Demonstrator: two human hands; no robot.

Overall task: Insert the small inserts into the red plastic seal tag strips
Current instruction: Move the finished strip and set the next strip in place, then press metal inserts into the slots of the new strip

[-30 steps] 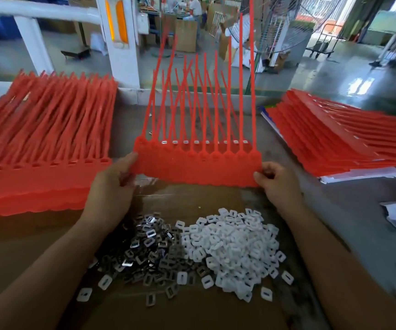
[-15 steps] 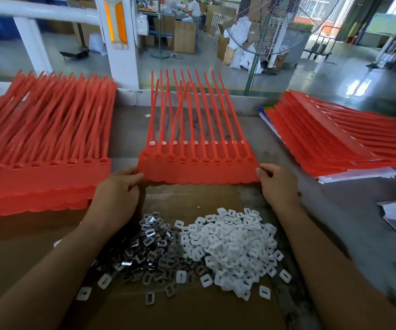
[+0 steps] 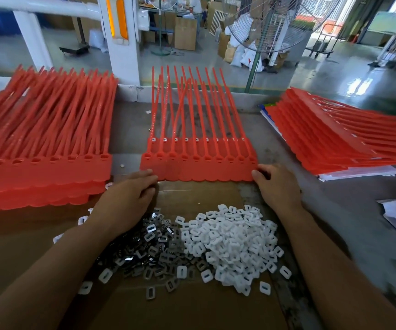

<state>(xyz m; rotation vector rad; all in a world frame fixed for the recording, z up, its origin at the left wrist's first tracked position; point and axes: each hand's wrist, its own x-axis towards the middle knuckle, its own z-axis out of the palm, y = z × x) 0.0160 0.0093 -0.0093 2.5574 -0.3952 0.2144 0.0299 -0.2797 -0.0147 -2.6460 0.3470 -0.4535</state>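
The red seal tag strip lies flat on the table at your 12 o'clock, its joined heads toward you and its thin tails fanning away, a few of them crossed. Small pale inserts show in a row where the tails meet the heads.

Your left hand sits at the strip's 7 o'clock corner, with fingers fairly straight and laid together, their tips touching the near edge. Your right hand sits at the 5 o'clock corner with its fingers curled against the edge. You cannot tell from here whether they pinch the strip or only rest against it.

Between your forearms, at the strip's 6 o'clock, two heaps lie on a sheet of cardboard. The white inserts are on the right and the metal inserts on the left, and the two touch in the middle.

A thick stack of red strips lies at your 10 o'clock. A second, slanted stack rests on white sheets at your 2 o'clock.
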